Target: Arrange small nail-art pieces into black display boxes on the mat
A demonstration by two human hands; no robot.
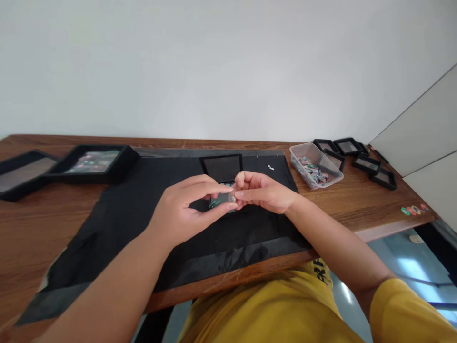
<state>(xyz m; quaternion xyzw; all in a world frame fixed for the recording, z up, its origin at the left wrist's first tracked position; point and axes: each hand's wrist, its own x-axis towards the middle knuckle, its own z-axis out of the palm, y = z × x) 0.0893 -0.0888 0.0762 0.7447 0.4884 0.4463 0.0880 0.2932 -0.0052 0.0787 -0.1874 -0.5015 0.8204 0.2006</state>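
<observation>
Yellow shirt sleeves frame the bottom of the view as both my forearms reach over the near edge of a wooden table. My left hand and right hand meet above the middle of a black mat, each pinching one side of a small clear packet with green pieces inside; thumbs and forefingers are closed on it, the other fingers curled. Whether the packet touches the mat I cannot tell.

Just behind my hands, on the mat, lies a black square frame. At the mat's far left corner stands a black tray with small coloured pieces under its clear top, and beside it, further left, a second black tray. To the right of the mat sits a clear plastic tub filled with small coloured items. Beyond it, towards the table's right corner, several small black frames lie scattered. Near the right edge, a few small coloured rings rest in a row on the wood. A pale wall rises behind the table.
</observation>
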